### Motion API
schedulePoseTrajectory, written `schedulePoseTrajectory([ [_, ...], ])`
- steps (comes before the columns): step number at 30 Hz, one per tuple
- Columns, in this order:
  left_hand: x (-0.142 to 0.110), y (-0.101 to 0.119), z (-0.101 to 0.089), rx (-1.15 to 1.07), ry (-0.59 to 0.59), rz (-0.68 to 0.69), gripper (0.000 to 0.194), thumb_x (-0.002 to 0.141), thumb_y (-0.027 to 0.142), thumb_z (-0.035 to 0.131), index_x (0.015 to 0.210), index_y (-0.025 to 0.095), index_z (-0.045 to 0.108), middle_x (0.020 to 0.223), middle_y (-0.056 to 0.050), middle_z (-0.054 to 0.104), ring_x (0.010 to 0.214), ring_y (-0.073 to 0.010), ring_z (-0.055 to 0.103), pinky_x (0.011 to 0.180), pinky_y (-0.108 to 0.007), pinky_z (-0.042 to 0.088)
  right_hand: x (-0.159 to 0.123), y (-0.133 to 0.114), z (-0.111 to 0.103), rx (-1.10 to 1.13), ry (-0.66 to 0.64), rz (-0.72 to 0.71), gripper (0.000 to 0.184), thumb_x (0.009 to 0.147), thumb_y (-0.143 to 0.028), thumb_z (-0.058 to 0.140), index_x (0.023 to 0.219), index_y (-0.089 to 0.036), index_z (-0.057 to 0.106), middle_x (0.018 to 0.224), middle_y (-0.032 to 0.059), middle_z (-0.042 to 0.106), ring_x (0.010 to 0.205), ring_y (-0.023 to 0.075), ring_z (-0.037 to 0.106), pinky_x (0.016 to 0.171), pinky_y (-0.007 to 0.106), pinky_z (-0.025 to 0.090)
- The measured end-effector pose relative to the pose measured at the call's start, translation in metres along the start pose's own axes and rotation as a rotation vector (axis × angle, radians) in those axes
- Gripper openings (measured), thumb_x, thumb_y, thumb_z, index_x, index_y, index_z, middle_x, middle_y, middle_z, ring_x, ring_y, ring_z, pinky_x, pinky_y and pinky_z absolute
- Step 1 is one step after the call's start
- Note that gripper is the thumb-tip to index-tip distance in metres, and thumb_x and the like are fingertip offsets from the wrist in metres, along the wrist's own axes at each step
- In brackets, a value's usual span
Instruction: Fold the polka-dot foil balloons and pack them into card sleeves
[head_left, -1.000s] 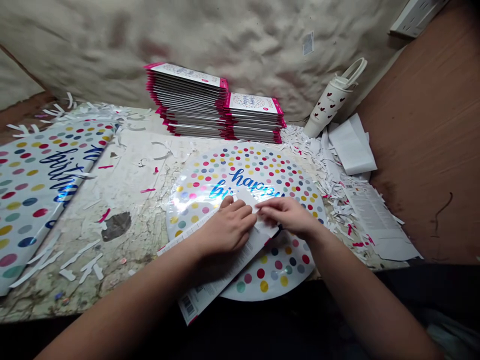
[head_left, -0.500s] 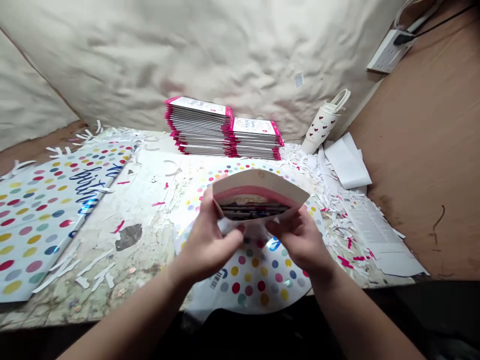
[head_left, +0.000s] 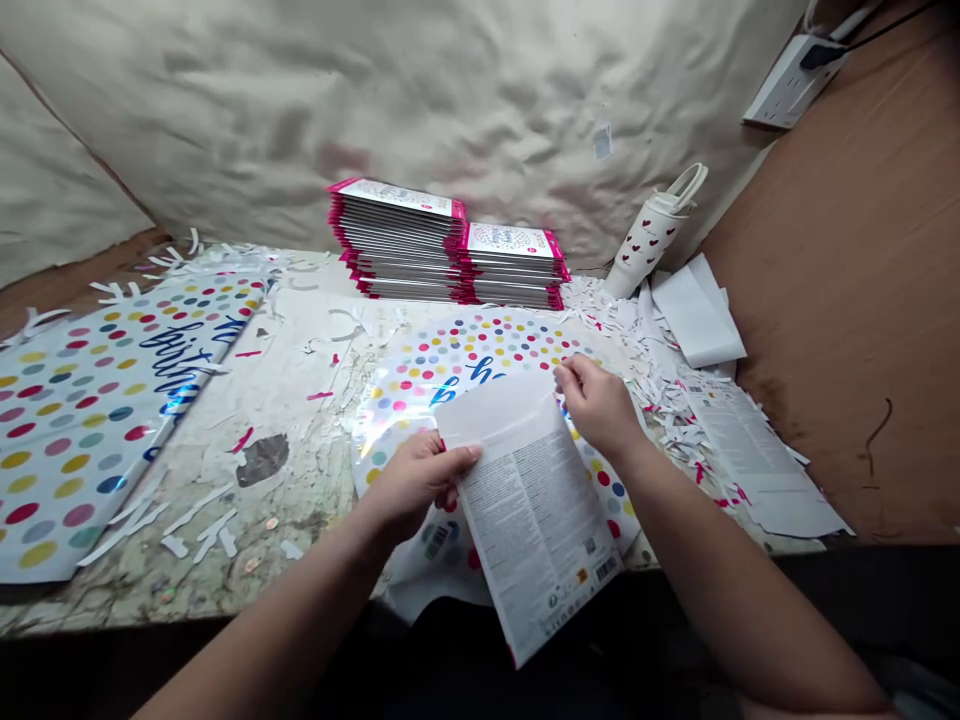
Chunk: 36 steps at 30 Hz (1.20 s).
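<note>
My left hand (head_left: 415, 481) grips the left edge of a white printed package envelope (head_left: 534, 505), which lies tilted with its back text facing up. At the envelope's top right corner, my right hand (head_left: 597, 401) pinches the flap between thumb and fingers. Under the envelope lies a round foil balloon (head_left: 457, 365) with coloured dots and blue lettering, flat on the table.
Two stacks of pink-edged packages (head_left: 442, 241) stand at the back. A dotted foil sheet (head_left: 82, 400) lies at the left. A white heart-print cup (head_left: 646, 246), white papers (head_left: 697, 315) and shredded strips sit at the right. A power strip (head_left: 787, 85) hangs on the brown wall.
The envelope was lifted with its mouth held open toward me, and now lies turned back-side up over the balloon. My right hand moved to its top right corner.
</note>
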<state>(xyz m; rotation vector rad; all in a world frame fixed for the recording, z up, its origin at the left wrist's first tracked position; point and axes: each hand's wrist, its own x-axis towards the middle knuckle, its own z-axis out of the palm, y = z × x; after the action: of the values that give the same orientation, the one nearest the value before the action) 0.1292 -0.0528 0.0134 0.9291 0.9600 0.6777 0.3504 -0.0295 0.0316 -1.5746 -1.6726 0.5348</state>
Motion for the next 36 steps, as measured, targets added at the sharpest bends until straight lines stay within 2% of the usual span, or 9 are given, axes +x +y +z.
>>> schedulePoseTrajectory([
  [2,0.002,-0.015,0.003,-0.014,0.096,-0.058,0.021,0.067,0.032,0.066,0.062,0.013,0.058,0.041,0.003,0.051,0.035,-0.0065,0.041,0.037,-0.017,0.028,-0.013,-0.002,0.014,-0.157,-0.039,-0.193,0.014,0.084,-0.019,0.048,0.083,-0.019,0.062,0.079,0.0042,0.064,0.074,0.0172,0.057,0.069,0.029,0.045],
  [4,0.001,-0.025,0.007,0.026,0.148,-0.090,0.026,0.068,0.032,0.063,0.053,0.013,0.055,0.038,0.001,0.050,0.033,-0.0070,0.040,0.036,-0.018,0.026,-0.031,-0.007,0.027,-0.192,-0.177,-0.371,0.018,0.083,-0.013,0.047,0.088,-0.019,0.063,0.086,0.0057,0.065,0.082,0.0180,0.058,0.075,0.030,0.046],
  [6,-0.002,-0.029,0.011,0.092,0.159,-0.087,0.035,0.071,0.035,0.059,0.045,0.013,0.052,0.035,0.000,0.049,0.031,-0.0061,0.037,0.035,-0.019,0.022,-0.046,-0.013,0.037,-0.212,-0.233,-0.461,0.020,0.084,-0.011,0.046,0.090,-0.018,0.064,0.088,0.0072,0.065,0.085,0.0187,0.058,0.076,0.030,0.047],
  [8,-0.005,-0.029,0.014,0.155,0.151,-0.052,0.043,0.074,0.036,0.056,0.038,0.014,0.048,0.033,0.000,0.046,0.031,-0.0057,0.035,0.036,-0.019,0.020,-0.054,-0.018,0.043,-0.233,-0.213,-0.492,0.020,0.085,-0.013,0.045,0.089,-0.018,0.064,0.088,0.0083,0.065,0.085,0.0193,0.058,0.076,0.031,0.048],
  [14,-0.010,-0.027,0.017,0.175,0.123,0.044,0.039,0.075,0.033,0.058,0.042,0.015,0.049,0.038,0.003,0.046,0.037,-0.0066,0.038,0.041,-0.020,0.027,-0.052,-0.018,0.045,-0.286,-0.179,-0.514,0.020,0.085,-0.011,0.042,0.084,-0.014,0.061,0.087,0.0111,0.062,0.085,0.0220,0.055,0.077,0.034,0.046],
  [20,-0.011,-0.032,0.014,0.218,0.075,0.008,0.044,0.080,0.035,0.052,0.041,0.014,0.050,0.037,0.000,0.047,0.036,-0.0089,0.042,0.042,-0.022,0.029,-0.046,-0.012,0.035,-0.099,-0.233,-0.394,0.018,0.085,-0.010,0.046,0.089,-0.018,0.061,0.086,0.0054,0.066,0.082,0.0163,0.060,0.075,0.028,0.048],
  [27,-0.013,-0.027,0.020,0.227,0.097,0.036,0.034,0.077,0.036,0.056,0.051,0.015,0.051,0.042,0.003,0.048,0.038,-0.0082,0.043,0.040,-0.019,0.029,-0.048,-0.020,0.026,-0.263,-0.367,-0.462,0.015,0.086,-0.016,0.048,0.086,-0.018,0.063,0.084,0.0057,0.068,0.079,0.0181,0.062,0.071,0.029,0.046],
  [32,-0.016,-0.026,0.025,0.255,0.091,0.024,0.035,0.076,0.038,0.056,0.051,0.014,0.052,0.042,0.002,0.050,0.036,-0.0079,0.043,0.038,-0.019,0.028,-0.053,-0.021,0.031,-0.408,-0.294,-0.468,0.020,0.084,-0.010,0.042,0.079,-0.015,0.061,0.076,0.0086,0.063,0.074,0.0205,0.057,0.066,0.031,0.044],
  [36,-0.014,-0.030,0.022,0.187,0.055,-0.037,0.035,0.077,0.038,0.054,0.053,0.013,0.056,0.042,0.000,0.054,0.034,-0.0100,0.046,0.037,-0.020,0.031,-0.051,-0.012,0.027,-0.145,-0.258,-0.293,0.020,0.085,-0.013,0.043,0.087,-0.018,0.062,0.083,0.0064,0.065,0.079,0.0183,0.059,0.072,0.030,0.047],
])
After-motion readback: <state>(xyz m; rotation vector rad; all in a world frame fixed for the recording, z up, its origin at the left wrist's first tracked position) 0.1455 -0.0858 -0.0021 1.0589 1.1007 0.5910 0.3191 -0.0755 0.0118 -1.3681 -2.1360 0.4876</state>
